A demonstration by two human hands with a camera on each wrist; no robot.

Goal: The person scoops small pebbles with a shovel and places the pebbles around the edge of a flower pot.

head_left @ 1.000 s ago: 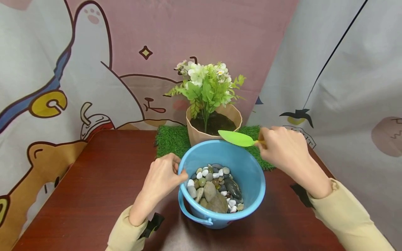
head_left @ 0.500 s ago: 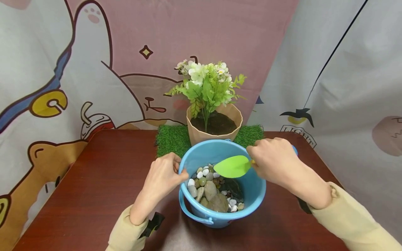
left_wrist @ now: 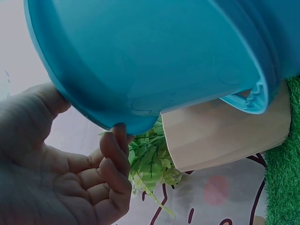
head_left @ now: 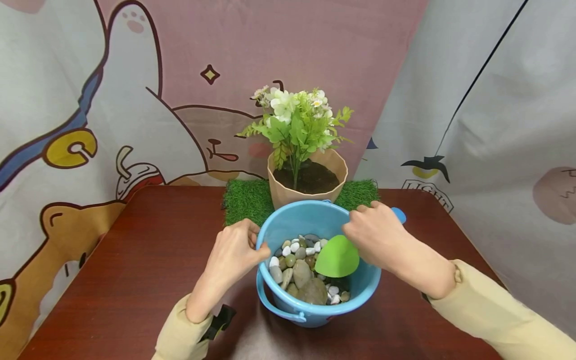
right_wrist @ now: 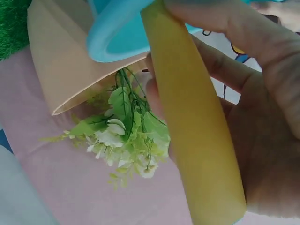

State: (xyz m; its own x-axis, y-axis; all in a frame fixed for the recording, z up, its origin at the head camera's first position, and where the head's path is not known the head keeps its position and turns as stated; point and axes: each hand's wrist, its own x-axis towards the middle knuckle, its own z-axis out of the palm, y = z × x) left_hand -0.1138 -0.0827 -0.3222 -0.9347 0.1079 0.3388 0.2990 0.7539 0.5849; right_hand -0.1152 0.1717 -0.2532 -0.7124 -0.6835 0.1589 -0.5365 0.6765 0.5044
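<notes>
A light-blue bucket (head_left: 310,312) holds mixed stones (head_left: 301,272), grey, brown and white. My left hand (head_left: 234,252) grips its left rim between thumb and fingers; the left wrist view shows the hand (left_wrist: 75,168) at the rim (left_wrist: 86,110). In my right hand (head_left: 380,237) is a small shovel, its green blade (head_left: 337,257) tilted down inside the bucket, over the stones at the right. The right wrist view shows its yellow handle (right_wrist: 192,117) within the curled right hand (right_wrist: 262,112). Whether the blade touches the stones I cannot tell.
Behind the bucket, a beige pot (head_left: 288,197) with soil and a white-flowered plant (head_left: 292,120) stands on a green grass mat (head_left: 247,200). The brown table (head_left: 157,260) meets a printed cloth backdrop (head_left: 292,45) at the back.
The right hand has moved left and the shovel blade has come down from above the bucket's back rim into the bucket, tilting downward. The left hand and bucket stay nearly still.
</notes>
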